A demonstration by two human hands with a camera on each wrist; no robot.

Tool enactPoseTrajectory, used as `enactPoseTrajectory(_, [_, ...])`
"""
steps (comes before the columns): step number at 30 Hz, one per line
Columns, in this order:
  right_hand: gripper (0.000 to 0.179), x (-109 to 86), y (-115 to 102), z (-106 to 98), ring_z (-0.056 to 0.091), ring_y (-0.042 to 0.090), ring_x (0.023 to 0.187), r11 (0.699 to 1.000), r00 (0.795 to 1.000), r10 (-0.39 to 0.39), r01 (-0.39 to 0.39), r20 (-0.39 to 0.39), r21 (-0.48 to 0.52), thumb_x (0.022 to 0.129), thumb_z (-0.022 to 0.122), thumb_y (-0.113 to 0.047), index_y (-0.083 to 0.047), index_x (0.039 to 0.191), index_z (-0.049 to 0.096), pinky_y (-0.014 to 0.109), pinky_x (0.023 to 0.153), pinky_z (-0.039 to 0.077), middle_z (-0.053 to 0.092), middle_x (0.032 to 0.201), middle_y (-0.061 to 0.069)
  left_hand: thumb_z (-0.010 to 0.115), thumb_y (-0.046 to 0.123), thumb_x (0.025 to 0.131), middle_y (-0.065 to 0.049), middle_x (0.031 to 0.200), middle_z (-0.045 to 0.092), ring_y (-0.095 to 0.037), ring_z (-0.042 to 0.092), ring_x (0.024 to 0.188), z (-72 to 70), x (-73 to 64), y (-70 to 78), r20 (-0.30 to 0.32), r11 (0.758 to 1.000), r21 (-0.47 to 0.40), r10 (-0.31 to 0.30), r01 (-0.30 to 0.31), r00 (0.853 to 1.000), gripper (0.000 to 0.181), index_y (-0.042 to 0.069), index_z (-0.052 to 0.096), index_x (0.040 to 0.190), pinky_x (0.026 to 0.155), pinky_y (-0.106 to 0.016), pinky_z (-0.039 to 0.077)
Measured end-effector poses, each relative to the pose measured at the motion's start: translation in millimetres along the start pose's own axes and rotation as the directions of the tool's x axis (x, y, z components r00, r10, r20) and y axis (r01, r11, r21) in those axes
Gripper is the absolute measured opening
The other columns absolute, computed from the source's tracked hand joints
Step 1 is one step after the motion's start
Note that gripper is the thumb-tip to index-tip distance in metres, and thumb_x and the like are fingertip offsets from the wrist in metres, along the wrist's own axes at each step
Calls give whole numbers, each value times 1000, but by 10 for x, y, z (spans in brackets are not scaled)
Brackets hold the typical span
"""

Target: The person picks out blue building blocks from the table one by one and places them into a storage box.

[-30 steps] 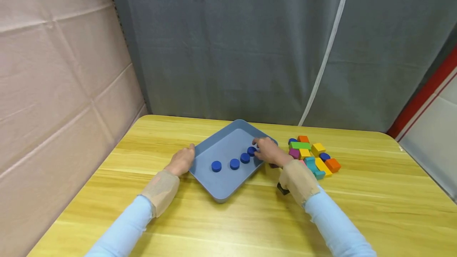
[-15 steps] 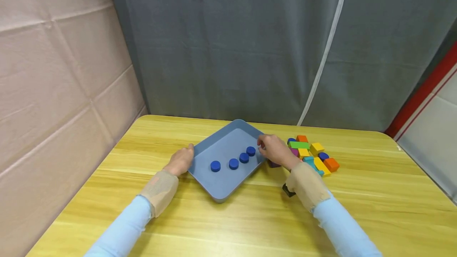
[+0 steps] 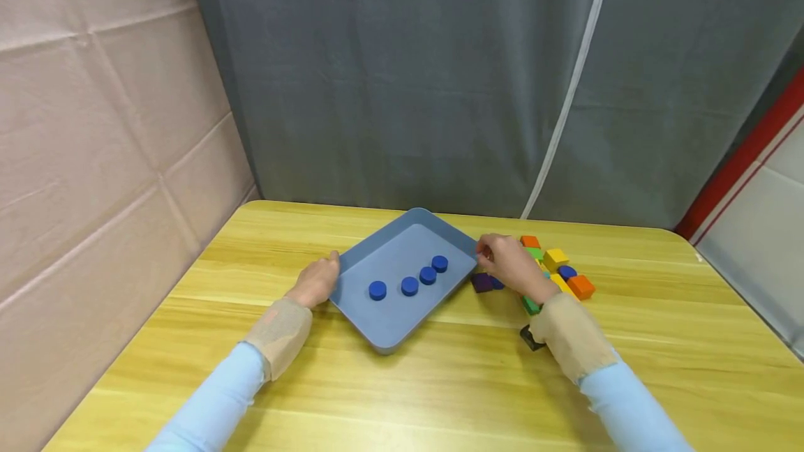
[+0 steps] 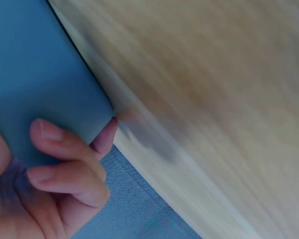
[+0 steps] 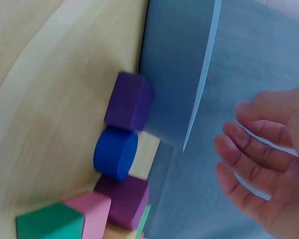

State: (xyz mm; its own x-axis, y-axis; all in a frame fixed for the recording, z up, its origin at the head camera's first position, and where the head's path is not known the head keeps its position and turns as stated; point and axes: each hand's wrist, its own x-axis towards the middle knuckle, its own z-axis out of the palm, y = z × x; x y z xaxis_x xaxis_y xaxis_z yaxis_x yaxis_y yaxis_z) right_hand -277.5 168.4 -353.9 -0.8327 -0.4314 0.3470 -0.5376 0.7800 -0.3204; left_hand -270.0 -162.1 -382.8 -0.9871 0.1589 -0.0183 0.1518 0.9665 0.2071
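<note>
A blue-grey tray lies turned corner-wise on the table, with several dark blue round blocks inside. My left hand grips its left corner; the left wrist view shows the fingers curled at the tray wall. Just past the tray's right corner is my right hand, its fingers loosely bent and nothing between them in the right wrist view. Under it on the table, beside the tray wall, sit a purple block, a blue round block and another purple block.
Right of the tray is a pile of coloured blocks, partly hidden by the right hand and wrist, including an orange block and a yellow block. A black block lies near the right wrist. Grey curtain hangs behind the table.
My right hand has moved right, from above the blue round block nearest it in the tray to beyond the tray's right corner. The left hand stays at the tray.
</note>
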Motion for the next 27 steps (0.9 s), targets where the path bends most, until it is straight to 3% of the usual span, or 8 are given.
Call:
enactPoseTrajectory(8, [6,-106,123,-135,54,15,60,1000,999,30,-30,-19,5,80,60,-3,1,83,61,30,57,49,60,73,8,39,-7,85,-30,98,56,-33,57,79,8,5,-7,4,1000,5,-2,2,1000,31,-11,39,116,67,-43,50])
enactPoseTrajectory(16, [8,-194,272,-277,53,15,56,991,991,128,-129,-34,-25,79,59,-4,2,86,60,31,53,48,60,72,9,39,-7,85,-30,97,56,-34,58,79,-2,9,4,4,1000,17,-1,1,1000,31,-11,39,116,67,-43,50])
enactPoseTrajectory(27, [11,-309,443,-425,51,22,63,974,975,220,-220,-14,-48,81,58,-4,5,88,58,36,57,48,59,75,14,40,-8,84,-30,97,56,-36,58,80,-10,4,7,8,1000,11,-3,3,1000,31,-11,39,115,67,-43,50])
